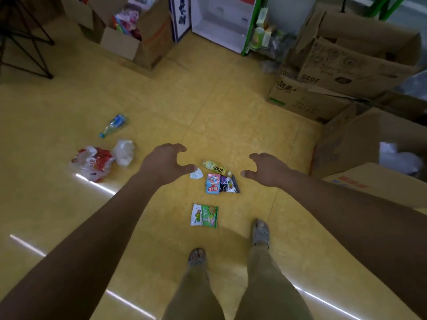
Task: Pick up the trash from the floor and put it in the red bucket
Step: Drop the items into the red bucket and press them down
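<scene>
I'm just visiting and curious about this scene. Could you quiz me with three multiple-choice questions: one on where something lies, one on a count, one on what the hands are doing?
1. Where is the green packet?
A) in a cardboard box
B) on the floor
C) in a hand

2. How many bottles lie on the floor?
A) none
B) two
C) five

3. What do the left hand and right hand hold?
A) nothing
B) a bottle each
C) one bag together

Answers:
1 B, it lies flat just ahead of the left shoe.
2 B, a blue-capped bottle and a yellow-labelled bottle.
3 A, both hover open and empty.
</scene>
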Action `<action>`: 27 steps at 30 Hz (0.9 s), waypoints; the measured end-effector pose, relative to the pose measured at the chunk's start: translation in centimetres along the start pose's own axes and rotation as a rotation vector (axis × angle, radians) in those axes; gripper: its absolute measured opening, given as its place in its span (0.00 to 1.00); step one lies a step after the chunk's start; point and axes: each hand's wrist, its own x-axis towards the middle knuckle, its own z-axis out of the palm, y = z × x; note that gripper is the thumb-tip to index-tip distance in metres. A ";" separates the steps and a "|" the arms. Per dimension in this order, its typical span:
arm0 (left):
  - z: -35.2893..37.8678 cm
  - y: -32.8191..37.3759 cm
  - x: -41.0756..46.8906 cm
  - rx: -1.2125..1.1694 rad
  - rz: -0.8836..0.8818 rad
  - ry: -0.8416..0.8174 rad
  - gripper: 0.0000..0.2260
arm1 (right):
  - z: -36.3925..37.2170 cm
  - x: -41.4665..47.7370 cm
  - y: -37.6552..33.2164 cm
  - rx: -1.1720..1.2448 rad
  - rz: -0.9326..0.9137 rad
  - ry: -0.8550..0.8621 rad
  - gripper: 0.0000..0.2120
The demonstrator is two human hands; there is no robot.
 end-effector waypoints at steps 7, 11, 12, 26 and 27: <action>4.2 0.6 2.6 -0.015 -0.169 -0.010 0.33 | 0.9 6.7 3.2 -0.053 -0.086 -0.082 0.36; 7.4 1.7 4.6 -0.044 -0.281 -0.012 0.32 | 2.0 10.9 6.1 -0.079 -0.132 -0.150 0.38; 8.5 1.9 5.2 -0.047 -0.303 -0.019 0.32 | 2.4 12.0 6.9 -0.079 -0.139 -0.159 0.38; 23.9 -1.9 12.4 -0.106 -0.468 -0.048 0.32 | 11.4 26.5 12.9 -0.164 -0.180 -0.232 0.37; 25.0 -2.6 12.9 -0.106 -0.476 -0.049 0.32 | 12.4 27.6 12.9 -0.160 -0.177 -0.236 0.37</action>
